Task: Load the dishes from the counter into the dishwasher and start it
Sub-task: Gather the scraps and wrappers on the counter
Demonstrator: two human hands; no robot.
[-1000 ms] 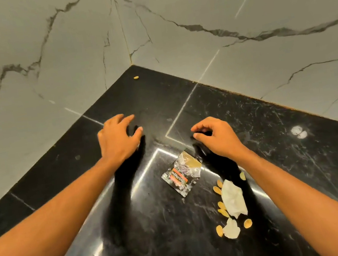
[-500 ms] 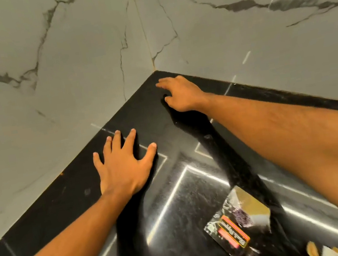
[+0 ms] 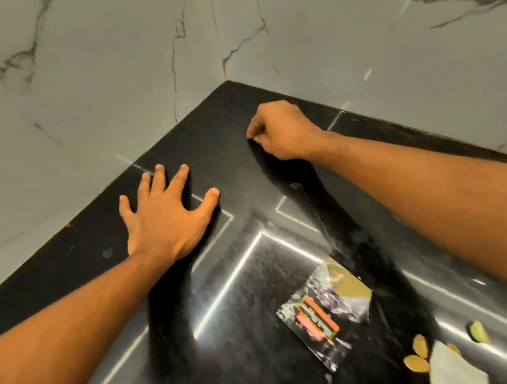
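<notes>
the left hand (image 3: pixel 163 221) lies flat on the black counter (image 3: pixel 254 291), fingers spread, in front of the wall corner (image 3: pixel 225 80). the right hand (image 3: pixel 282 130), nearer that corner, has its fingers curled together at the tips; whether they pinch anything cannot be told. judged step: clearing a scrap from the corner. lift it clear rather than smearing it. a plastic packet (image 3: pixel 325 310) and peel scraps (image 3: pixel 417 356) lie well in front of the corner. no dishes or dishwasher are in view; the scraps are cut off at the lower edge.
</notes>
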